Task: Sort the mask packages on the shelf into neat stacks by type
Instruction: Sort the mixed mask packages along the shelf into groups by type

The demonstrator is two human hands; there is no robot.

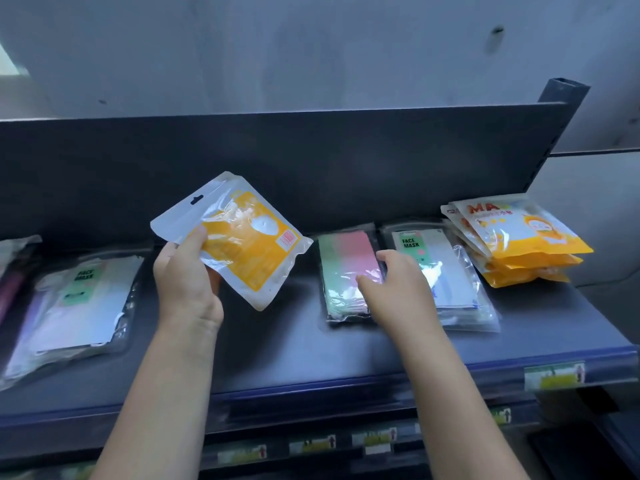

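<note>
The left hand is raised above the shelf, forearm reaching up from the lower left. Its thumb lies across the front of an orange pack and its fingers curl behind, pinching the pack near its lower left edge. The pack is tilted, its white hang-tab end pointing up and left, clear of the shelf surface.

The right hand stretches forward from the lower right, palm down, over the pink-green pack, which lies flat on the shelf to the right of the orange pack. Its fingers are loosely spread and nearly straight; the fingertips reach the pack's right edge, next to a clear "FACE MASK" pack. Whether they press the pack or only hover cannot be told.

Further right of the pink-green pack, a stack of orange packs sits at the shelf's back right. Left of the raised orange pack lies another "FACE MASK" pile, with a dark-pink pack at the far left edge.
</note>
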